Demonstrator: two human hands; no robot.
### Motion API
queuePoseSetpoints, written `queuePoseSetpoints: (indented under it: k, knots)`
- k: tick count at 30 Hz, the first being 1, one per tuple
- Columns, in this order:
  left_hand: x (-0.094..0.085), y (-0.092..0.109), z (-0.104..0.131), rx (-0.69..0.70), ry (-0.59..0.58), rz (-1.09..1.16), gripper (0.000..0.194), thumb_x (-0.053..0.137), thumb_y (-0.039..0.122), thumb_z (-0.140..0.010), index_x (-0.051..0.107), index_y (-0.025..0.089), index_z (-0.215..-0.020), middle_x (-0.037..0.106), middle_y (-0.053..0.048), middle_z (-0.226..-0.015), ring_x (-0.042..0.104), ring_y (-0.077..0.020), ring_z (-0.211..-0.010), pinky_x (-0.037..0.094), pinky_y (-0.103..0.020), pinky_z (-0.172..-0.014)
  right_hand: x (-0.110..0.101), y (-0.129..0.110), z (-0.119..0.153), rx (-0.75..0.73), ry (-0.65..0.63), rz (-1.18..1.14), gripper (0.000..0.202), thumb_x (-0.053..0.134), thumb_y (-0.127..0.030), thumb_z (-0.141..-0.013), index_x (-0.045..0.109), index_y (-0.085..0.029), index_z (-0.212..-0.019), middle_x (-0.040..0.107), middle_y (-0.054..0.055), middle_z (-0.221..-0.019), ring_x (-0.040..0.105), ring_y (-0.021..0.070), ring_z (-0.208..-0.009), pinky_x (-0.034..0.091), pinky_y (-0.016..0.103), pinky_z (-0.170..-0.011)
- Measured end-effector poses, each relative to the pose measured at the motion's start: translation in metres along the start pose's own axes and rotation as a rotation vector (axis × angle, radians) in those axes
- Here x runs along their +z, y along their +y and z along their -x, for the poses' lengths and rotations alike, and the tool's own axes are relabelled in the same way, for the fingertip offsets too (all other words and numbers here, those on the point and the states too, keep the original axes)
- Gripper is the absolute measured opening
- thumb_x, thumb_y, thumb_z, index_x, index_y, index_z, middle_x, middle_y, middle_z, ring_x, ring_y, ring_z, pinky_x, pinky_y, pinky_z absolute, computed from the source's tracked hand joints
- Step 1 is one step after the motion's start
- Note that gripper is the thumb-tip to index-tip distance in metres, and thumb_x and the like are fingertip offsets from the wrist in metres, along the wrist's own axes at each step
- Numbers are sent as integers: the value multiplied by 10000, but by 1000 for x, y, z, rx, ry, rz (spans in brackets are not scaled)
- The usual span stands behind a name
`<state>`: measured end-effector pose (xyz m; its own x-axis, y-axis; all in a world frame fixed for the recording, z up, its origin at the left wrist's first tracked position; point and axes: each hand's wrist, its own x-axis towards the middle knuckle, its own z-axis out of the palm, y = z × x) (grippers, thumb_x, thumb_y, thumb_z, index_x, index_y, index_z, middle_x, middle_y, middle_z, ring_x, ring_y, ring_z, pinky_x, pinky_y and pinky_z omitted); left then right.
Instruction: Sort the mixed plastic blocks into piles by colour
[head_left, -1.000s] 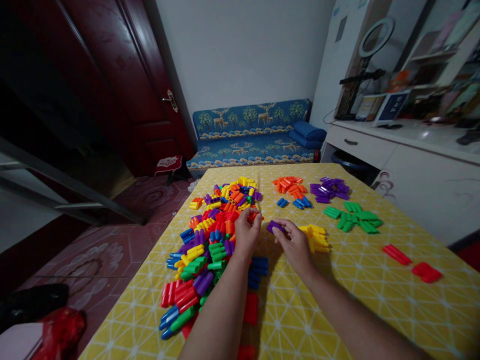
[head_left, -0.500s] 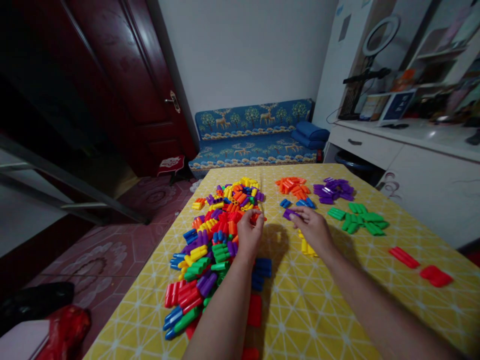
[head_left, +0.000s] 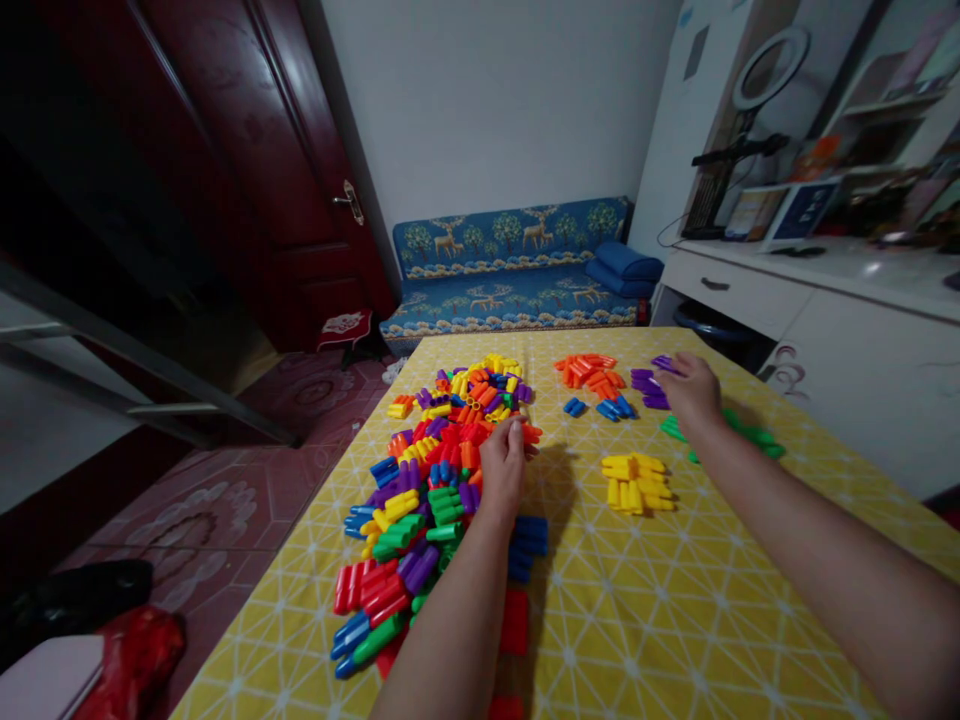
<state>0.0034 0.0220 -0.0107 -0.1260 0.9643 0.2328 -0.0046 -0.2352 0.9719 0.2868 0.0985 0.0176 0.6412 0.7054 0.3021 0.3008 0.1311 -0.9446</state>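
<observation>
My left hand is at the right edge of a long mixed heap of coloured plastic pieces, fingers curled near red and orange ones; what it pinches is hard to make out. At the far right, my right hand reaches over the purple pile, its fingertips at a purple piece and mostly hidden. Close by lie an orange pile, blue pieces and a green pile, partly covered by my right forearm. A yellow pile sits between my arms.
A yellow patterned cloth covers the table. Beyond its far edge stands a blue patterned sofa. A white cabinet is on the right, and a red stool stands by the dark red door.
My right hand has moved right and away from me, from beside the yellow pile to the purple pile, with the purple piece. The yellow pile is now uncovered. My left hand has shifted slightly.
</observation>
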Motion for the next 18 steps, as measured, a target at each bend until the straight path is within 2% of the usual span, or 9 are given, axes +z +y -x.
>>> queuePoseSetpoints:
  k: [2, 4, 6, 9, 11, 13, 18]
  knots:
    - [1, -1, 0, -12, -6, 13, 404, 506, 451, -880, 655, 122, -1060, 661, -23, -656, 638, -133, -552, 504, -226, -533, 12, -9, 40, -21, -121, -103, 419, 660, -255, -680, 603, -146, -1080, 674, 168, -1080, 671, 263, -937, 560, 397, -753]
    - [1, -1, 0, -22, -14, 31, 386, 518, 429, -874, 644, 122, -1070, 668, -26, -687, 643, -132, -550, 510, -228, -528, 23, -18, 84, -33, -349, -146, 368, 667, -334, -703, 626, -149, -1018, 700, 123, -943, 680, 222, -813, 558, 364, -717]
    - [1, -1, 0, -27, -32, 48, 373, 520, 408, -872, 630, 121, -1084, 669, -26, -704, 634, -124, -529, 503, -221, -509, 32, -24, 122, -43, -539, -129, 408, 683, -388, -703, 638, -147, -1030, 693, 85, -859, 662, 188, -712, 550, 334, -666]
    - [1, -3, 2, 4, -99, 26, 363, 529, 395, -872, 620, 136, -1109, 653, -11, -681, 606, -112, -499, 484, -210, -483, 41, -29, 154, -115, -692, -43, 443, 693, -341, -693, 655, -170, -1100, 695, 61, -917, 624, 137, -638, 527, 288, -628]
    - [1, -5, 2, 26, -146, -15, 362, 537, 404, -873, 623, 157, -1123, 631, 7, -635, 587, -112, -480, 473, -208, -467, 44, -31, 159, -187, -735, 13, 379, 663, -248, -679, 692, -193, -1053, 707, 47, -957, 595, 112, -610, 507, 259, -611]
    - [1, -7, 2, 27, -177, -51, 363, 536, 410, -877, 621, 177, -1142, 616, 15, -600, 583, -120, -470, 466, -210, -456, 46, -33, 155, -225, -776, 49, 323, 624, -179, -647, 726, -198, -953, 722, 24, -885, 560, 101, -567, 476, 228, -558]
    - [3, -8, 3, 12, -209, -77, 368, 554, 387, -873, 588, 201, -1188, 673, -11, -673, 627, -135, -504, 479, -217, -470, 54, -35, 122, -110, -910, 74, 193, 668, -125, -517, 728, -176, -693, 675, -30, -596, 529, 95, -478, 405, 186, -456]
